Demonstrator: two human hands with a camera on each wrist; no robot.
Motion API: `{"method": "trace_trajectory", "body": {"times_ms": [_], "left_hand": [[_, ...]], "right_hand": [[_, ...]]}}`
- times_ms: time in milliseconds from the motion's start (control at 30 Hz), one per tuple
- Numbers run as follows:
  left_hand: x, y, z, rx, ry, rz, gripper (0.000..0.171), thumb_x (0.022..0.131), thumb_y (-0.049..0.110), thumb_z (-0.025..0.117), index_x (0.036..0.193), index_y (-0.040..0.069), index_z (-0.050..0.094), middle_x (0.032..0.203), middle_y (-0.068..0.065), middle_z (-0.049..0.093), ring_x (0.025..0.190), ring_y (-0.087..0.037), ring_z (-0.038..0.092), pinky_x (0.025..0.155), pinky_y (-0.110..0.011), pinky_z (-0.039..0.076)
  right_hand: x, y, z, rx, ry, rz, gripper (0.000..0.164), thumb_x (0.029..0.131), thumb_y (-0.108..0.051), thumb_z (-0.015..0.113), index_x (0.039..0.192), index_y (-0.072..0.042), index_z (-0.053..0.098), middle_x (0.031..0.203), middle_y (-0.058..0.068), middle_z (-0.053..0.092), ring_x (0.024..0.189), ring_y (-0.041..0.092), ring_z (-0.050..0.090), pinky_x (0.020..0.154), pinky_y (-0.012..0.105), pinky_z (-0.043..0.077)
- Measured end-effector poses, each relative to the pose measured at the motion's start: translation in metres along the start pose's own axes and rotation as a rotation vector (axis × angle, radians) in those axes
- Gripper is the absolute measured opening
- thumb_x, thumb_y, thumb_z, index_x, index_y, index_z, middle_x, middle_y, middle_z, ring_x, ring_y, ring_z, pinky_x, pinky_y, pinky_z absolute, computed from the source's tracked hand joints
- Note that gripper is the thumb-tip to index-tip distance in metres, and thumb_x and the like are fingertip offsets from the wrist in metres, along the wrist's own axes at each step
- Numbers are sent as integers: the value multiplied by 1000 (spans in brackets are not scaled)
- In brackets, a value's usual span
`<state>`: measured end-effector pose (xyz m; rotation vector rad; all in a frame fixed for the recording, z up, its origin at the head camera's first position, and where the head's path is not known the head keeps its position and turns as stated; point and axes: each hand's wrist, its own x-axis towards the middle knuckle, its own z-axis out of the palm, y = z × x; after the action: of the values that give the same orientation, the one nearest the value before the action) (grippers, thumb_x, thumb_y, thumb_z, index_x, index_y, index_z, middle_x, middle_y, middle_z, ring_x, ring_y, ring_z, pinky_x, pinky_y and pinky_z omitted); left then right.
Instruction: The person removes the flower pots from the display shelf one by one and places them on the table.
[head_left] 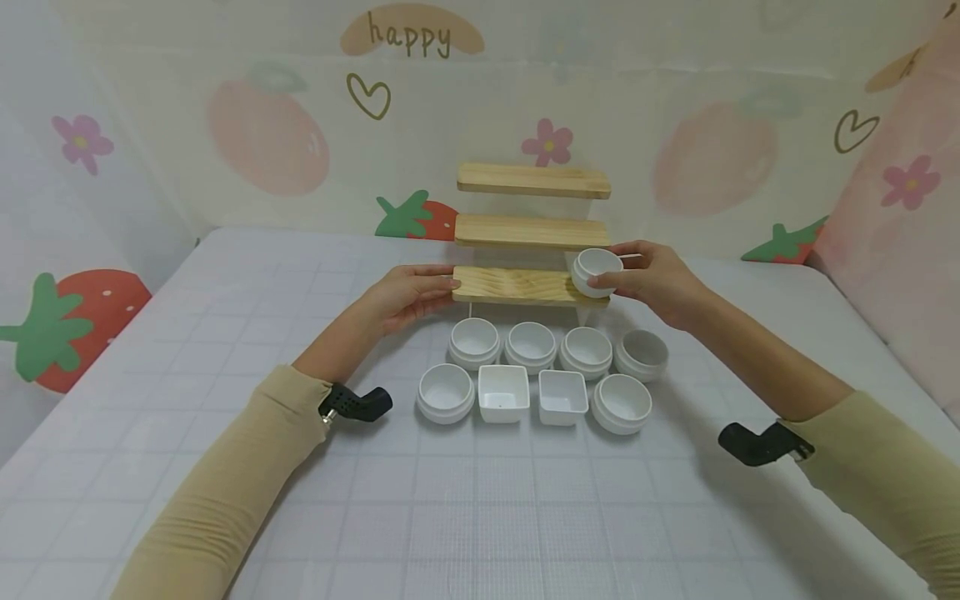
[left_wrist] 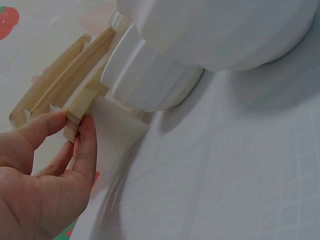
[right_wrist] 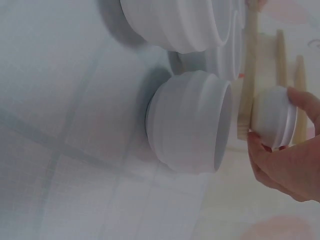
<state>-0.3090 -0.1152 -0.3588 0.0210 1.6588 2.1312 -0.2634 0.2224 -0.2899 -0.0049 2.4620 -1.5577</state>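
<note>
A three-tier wooden shelf stand stands at the back of the table, its lowest board (head_left: 517, 285) nearest me. My left hand (head_left: 408, 298) pinches the left end of that board between thumb and fingers, which the left wrist view shows closely. At the board's right end, my right hand (head_left: 660, 279) grips a small round white pot (head_left: 598, 271) by its sides. In the right wrist view this pot (right_wrist: 274, 116) is at the board's surface, and the fingertips below it are beside the board's end. Nothing else stands on the boards.
In front of the stand are two rows of white pots: round ones such as the back-left pot (head_left: 474, 343) and two square ones, including a square pot (head_left: 504, 393). The middle board (head_left: 532, 231) and top board (head_left: 534, 180) rise behind, before a printed backdrop.
</note>
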Motion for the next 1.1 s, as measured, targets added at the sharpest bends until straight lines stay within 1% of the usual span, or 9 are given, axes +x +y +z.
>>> {"method": "trace_trajectory", "body": {"times_ms": [133,300,567,633,733,867,1000,1100], "left_hand": [[-1,1,0,-2,2,3,54,107,-5,54,159,-8,38,151,-23,47,87,-7,72,82,-18,63],[-1,1,1,0,3,2,55,107,-4,54,159,-7,38,152,-23,47,87,-7,72,83,-19,63],[1,0,0,0,5,-3,55,107,-4,54,159,-7,38,155,-24,46,88,-7,72,84,-19,63],[1,0,0,3,7,-5,54,107,-4,55,159,-7,38,154,-24,46,87,-7,72,83,-19,63],[1,0,0,14,6,-5,54,107,-4,55,159,-7,39,153,-23,47,87,-7,72,84,-19,63],[0,1,1,23,7,-8,54,107,-3,55,159,-6,39,153,-22,48,88,-7,72,91,-21,62],[-1,1,1,20,9,-11,55,107,-3,55,159,-6,39,153,-23,47,88,-7,71,93,-22,62],[-1,1,1,19,8,-9,55,107,-3,55,159,-6,38,154,-23,47,89,-7,71,90,-21,63]], "right_hand": [[0,-1,-1,-16,-2,-8,80,99,-16,74,163,1,29,148,18,47,112,11,58,121,40,46],[-1,-2,-2,-20,-4,-7,79,99,-16,73,163,1,29,152,19,45,116,13,57,122,40,46],[-3,-2,-4,-35,-4,-1,80,99,-16,74,164,-1,29,160,22,39,132,25,51,124,43,43],[-5,-1,-5,-44,-12,-7,80,99,-16,74,164,-1,29,161,23,38,132,26,52,124,44,43],[-7,1,-6,-54,-22,-19,79,98,-15,73,163,0,30,161,23,37,125,23,54,124,44,43],[-12,2,-8,-80,-34,-33,77,99,-16,73,162,0,31,160,23,38,119,20,57,123,45,43],[-19,4,-9,-109,-37,-40,75,99,-19,73,161,-1,34,159,22,39,124,25,55,121,44,45],[-25,5,-10,-115,-38,-43,74,99,-19,73,160,-2,36,158,20,39,131,28,51,118,39,47]]}}
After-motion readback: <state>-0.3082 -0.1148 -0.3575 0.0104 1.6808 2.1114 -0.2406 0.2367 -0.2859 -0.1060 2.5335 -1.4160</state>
